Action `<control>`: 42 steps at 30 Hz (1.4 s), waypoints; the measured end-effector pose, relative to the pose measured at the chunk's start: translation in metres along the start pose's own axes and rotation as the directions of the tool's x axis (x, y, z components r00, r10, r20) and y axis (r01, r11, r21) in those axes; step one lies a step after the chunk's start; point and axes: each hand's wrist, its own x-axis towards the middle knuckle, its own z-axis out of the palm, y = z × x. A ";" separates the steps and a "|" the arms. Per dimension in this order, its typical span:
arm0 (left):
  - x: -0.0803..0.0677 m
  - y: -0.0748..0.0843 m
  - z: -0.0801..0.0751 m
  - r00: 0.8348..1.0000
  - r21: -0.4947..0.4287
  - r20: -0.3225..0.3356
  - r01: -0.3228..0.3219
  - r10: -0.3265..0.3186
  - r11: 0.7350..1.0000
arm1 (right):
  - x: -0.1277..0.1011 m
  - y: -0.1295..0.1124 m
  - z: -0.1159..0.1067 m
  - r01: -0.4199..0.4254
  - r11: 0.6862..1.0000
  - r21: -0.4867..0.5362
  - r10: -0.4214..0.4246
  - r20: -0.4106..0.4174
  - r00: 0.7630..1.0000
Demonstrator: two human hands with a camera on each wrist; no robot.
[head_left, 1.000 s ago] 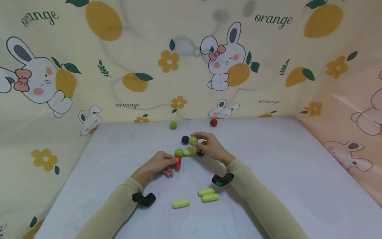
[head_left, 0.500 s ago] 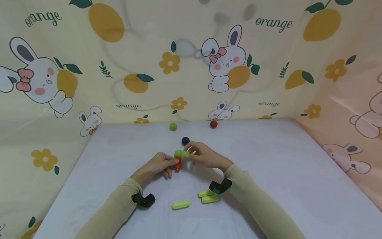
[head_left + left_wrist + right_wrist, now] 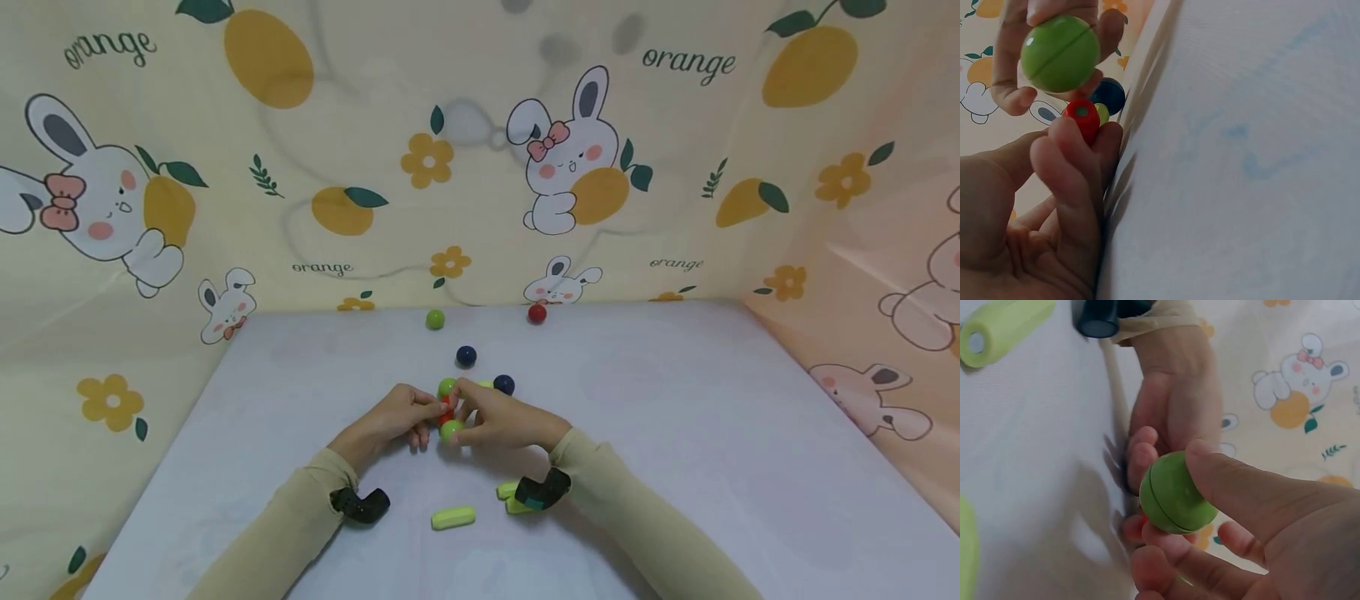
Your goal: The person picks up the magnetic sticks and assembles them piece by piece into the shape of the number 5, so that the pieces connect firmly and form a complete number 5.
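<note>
Left forearm: lies low across the counter (image 3: 675,433) from the lower left, wrist camera band near the counter surface, hand meeting the other hand at mid-counter.
Right forearm: enters from the lower right, angled inward toward the same spot.
Left hand (image 3: 390,421): fingers curled, thumb and fingertips pinching the red rod (image 3: 1082,119) near its end.
Right hand (image 3: 498,423): thumb and curled fingers clamped on a green ball (image 3: 451,430), held at the near end of the red rod; whether ball and rod touch cannot be told.
Assembly: a second green ball (image 3: 447,387) sits at the far end of the red rod; a light green rod (image 3: 486,385) runs right from it to a dark blue ball (image 3: 504,384).
Loose balls: dark blue ball (image 3: 466,356) just behind the assembly; green ball (image 3: 435,318) and red ball (image 3: 537,313) near the backdrop (image 3: 375,150).
Loose rods: one light green rod (image 3: 453,517) near the front; two more (image 3: 508,492) partly hidden by the right wrist.
</note>
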 end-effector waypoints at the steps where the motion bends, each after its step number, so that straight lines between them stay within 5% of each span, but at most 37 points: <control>1: 0.000 0.000 0.000 1.000 0.001 0.000 -0.002 0.002 1.000 | 0.000 0.001 0.002 0.004 1.000 -0.013 -0.004 -0.004 1.000; 22: -0.002 -0.001 0.001 1.000 0.002 0.000 0.000 0.000 1.000 | 0.005 0.008 0.018 -0.061 0.998 0.003 0.061 -0.045 0.997; 33: -0.010 0.006 -0.021 0.981 0.147 0.192 -0.065 0.036 0.987 | 0.008 0.010 0.017 -0.054 0.998 0.025 0.056 -0.051 0.997; 42: -0.018 0.016 -0.021 0.968 0.193 0.242 -0.117 0.068 0.974 | 0.008 0.012 0.015 -0.050 0.999 -0.018 0.048 -0.097 0.994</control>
